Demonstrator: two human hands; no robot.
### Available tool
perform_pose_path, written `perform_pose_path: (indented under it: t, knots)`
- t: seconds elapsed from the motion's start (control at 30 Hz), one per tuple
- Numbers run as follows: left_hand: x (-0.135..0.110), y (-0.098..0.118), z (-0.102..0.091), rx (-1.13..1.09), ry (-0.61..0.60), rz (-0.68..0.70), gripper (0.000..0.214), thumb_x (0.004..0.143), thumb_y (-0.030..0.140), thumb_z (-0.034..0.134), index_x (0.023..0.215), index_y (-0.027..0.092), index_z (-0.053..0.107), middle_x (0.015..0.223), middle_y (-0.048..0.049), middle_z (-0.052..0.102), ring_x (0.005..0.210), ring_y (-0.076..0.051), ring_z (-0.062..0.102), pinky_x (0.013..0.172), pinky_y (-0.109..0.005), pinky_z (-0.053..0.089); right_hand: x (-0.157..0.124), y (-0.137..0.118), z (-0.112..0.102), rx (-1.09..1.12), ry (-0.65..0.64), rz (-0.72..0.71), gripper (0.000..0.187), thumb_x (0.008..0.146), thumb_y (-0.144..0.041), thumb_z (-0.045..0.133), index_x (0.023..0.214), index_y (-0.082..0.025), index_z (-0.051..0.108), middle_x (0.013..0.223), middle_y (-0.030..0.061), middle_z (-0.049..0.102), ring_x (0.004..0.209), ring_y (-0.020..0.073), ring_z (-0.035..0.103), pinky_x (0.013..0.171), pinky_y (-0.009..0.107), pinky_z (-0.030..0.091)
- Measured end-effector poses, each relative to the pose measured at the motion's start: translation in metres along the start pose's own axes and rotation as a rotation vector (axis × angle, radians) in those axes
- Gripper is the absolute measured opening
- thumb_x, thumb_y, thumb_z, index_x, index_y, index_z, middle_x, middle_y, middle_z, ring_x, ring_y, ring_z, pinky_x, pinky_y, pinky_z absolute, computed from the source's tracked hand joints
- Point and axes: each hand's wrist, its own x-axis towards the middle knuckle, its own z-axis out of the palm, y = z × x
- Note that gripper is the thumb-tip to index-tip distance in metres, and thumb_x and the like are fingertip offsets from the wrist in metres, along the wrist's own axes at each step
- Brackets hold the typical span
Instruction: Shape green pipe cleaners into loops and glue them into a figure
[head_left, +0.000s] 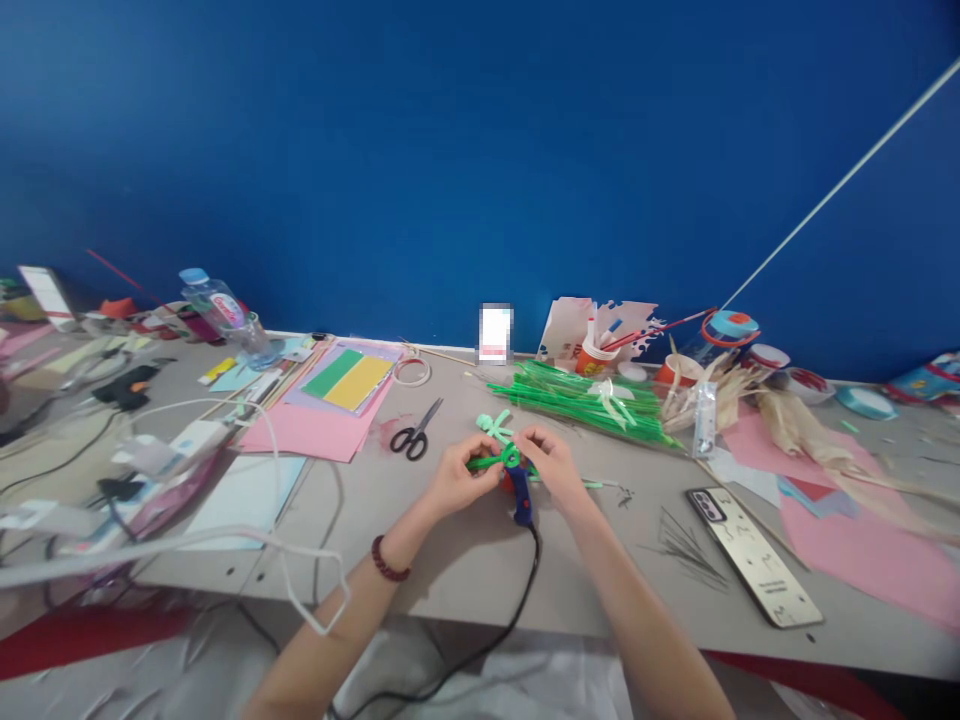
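Observation:
My left hand (pixel 466 472) pinches a green pipe-cleaner piece (pixel 510 456) with a small loop at its middle. The fingers of my right hand (pixel 551 465) close on the piece's other side; the exact grip is partly hidden. Just below the loop lies a dark blue hot glue gun (pixel 523 497), its black cord running off the table's front edge. Beyond my fingers sits a pale green pipe-cleaner shape (pixel 493 427) with a rounded end and thin strands. Black-handled scissors (pixel 417 432) lie partly opened to the left of my left hand.
A bundle of green pipe cleaners (pixel 585 400) lies behind my right hand. A phone (pixel 754 560) rests at right, near thin dark wires (pixel 694 550). Coloured sheets (pixel 315 420), a tape roll (pixel 412 372) and a plastic bottle (pixel 225 312) are at left. White cables (pixel 281 545) loop near my left forearm.

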Motion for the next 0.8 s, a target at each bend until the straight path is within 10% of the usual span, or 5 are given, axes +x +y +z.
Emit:
perform_pose_path:
  t: [0.2,0.57,0.8]
  knots:
    - [0.004,-0.002,-0.001,-0.266,0.133,-0.096,0.023,0.071,0.035,0.064,0.081,0.016,0.054,0.064,0.0012,0.055,0.055,-0.008,0.048,0.052,-0.019,0.04,0.002,0.006,0.004,0.094,-0.203,0.083,0.025,0.067,-0.04,0.064,0.079,-0.018,0.059,0.064,-0.0011,0.058,0.056,0.0122,0.054,0.054,0.025,0.045]
    - [0.005,-0.007,0.004,-0.342,0.151,-0.105,0.031,0.068,0.039,0.069,0.085,0.016,0.057,0.075,-0.0018,0.061,0.065,-0.011,0.057,0.062,-0.025,0.05,-0.003,0.014,0.014,0.04,-0.137,-0.09,0.018,0.074,-0.026,0.058,0.091,-0.02,0.059,0.076,0.0004,0.063,0.07,0.0154,0.06,0.064,0.027,0.049]
    - [0.007,-0.007,0.002,-0.429,0.141,-0.188,0.032,0.065,0.039,0.072,0.083,0.016,0.059,0.064,0.0013,0.057,0.045,-0.005,0.043,0.043,-0.018,0.034,-0.003,0.009,0.012,-0.202,-0.067,-0.224,0.012,0.074,-0.028,0.061,0.079,-0.018,0.065,0.08,0.0035,0.065,0.076,0.018,0.058,0.068,0.028,0.045]
